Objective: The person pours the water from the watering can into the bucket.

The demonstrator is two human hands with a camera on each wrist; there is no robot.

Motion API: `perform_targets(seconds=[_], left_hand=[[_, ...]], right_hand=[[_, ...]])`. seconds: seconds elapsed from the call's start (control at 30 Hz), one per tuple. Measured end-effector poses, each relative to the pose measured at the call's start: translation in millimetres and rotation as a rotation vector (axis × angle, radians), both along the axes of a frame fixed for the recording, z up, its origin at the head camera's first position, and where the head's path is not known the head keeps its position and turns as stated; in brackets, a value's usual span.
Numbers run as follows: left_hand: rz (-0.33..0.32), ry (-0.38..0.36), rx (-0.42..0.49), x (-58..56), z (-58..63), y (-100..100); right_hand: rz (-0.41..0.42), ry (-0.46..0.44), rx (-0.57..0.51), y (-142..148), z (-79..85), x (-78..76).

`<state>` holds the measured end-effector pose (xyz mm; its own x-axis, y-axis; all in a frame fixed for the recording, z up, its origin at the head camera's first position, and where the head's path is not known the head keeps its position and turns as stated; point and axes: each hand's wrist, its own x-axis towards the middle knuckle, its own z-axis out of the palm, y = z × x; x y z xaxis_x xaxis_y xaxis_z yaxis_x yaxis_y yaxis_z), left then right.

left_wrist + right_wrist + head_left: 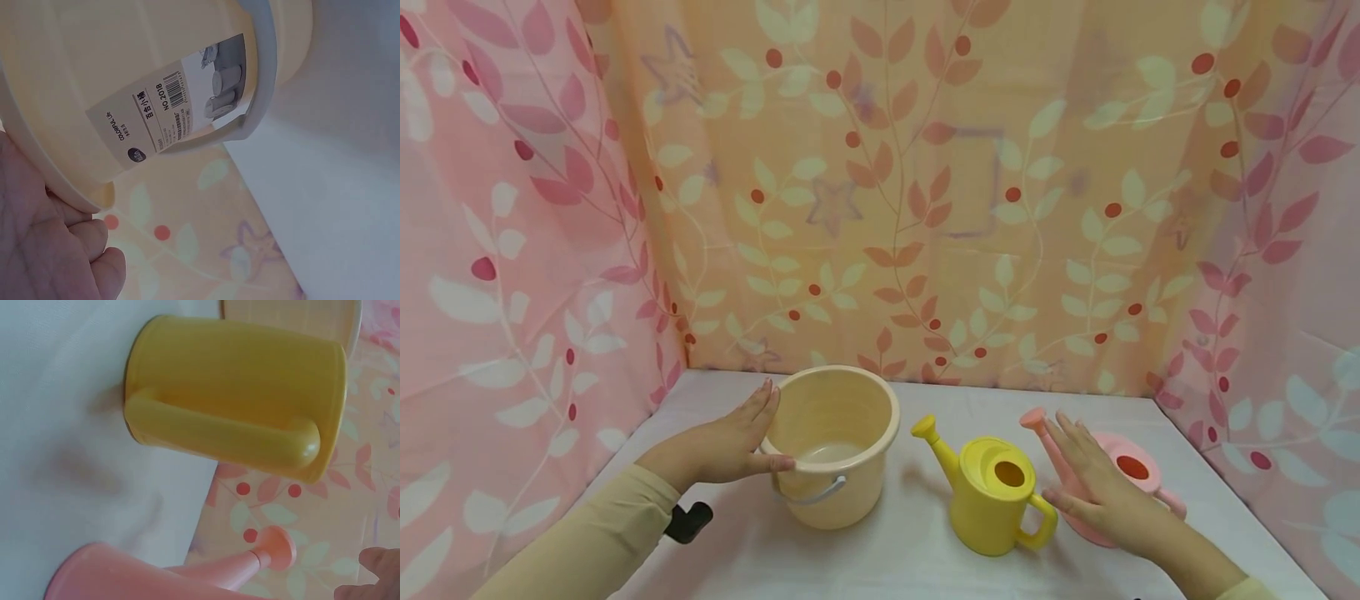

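Observation:
A cream bucket [859,493] stands upright on the table. Against the left side of its rim rests my left hand [730,442], with fingers extended and thumb apart. In the left wrist view, the fingers [94,240] lie along the rim beside the bucket's paper label [144,119] and grey bail handle [265,69]. To the right stands a yellow watering can [988,517]. Over a pink watering can [1108,446] hovers my right hand [1108,492], fingers straight, hiding part of it. Whether that hand touches the can, I cannot tell.
White cloth [895,567] covers the table. Pink and orange leaf-patterned curtains [895,208] enclose the back and both sides. A black object [688,523] shows at my left wrist. The yellow can's handle [219,428] faces the right wrist camera.

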<state>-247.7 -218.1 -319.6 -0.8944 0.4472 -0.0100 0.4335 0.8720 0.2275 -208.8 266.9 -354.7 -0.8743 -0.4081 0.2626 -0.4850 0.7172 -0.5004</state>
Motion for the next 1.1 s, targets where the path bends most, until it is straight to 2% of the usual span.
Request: perform_targets(seconds=[0.3, 0.4, 0.5, 0.73, 0.9, 1.1], left_hand=[[-0.007, -0.005, -0.013, -0.5, 0.6, 0], [-0.006, -0.009, -0.01, 0.3, 2.1, 1], [-0.009, -0.008, -0.007, 0.5, 2.8, 1], [-0.009, -0.009, -0.014, 0.5, 3.2, 1], [-0.008, -0.015, -0.011, 0.8, 4.3, 2], [-0.01, -0.014, -0.012, 1.2, 3.9, 2]], right_hand=[[0.035, 0.072, -0.018, -5, -15.1, 1.4], [0.026, 0.11, 0.002, -7, -20.6, 1.9], [0.006, 0.106, 0.001, -8, -25.4, 2.7], [-0.047, 0.012, -0.021, -10, -37.2, 2.6], [-0.056, -0.018, -0.024, -10, -46.2, -1.1], [-0.078, -0.115, -0.036, -13, -51.9, -2.9]])
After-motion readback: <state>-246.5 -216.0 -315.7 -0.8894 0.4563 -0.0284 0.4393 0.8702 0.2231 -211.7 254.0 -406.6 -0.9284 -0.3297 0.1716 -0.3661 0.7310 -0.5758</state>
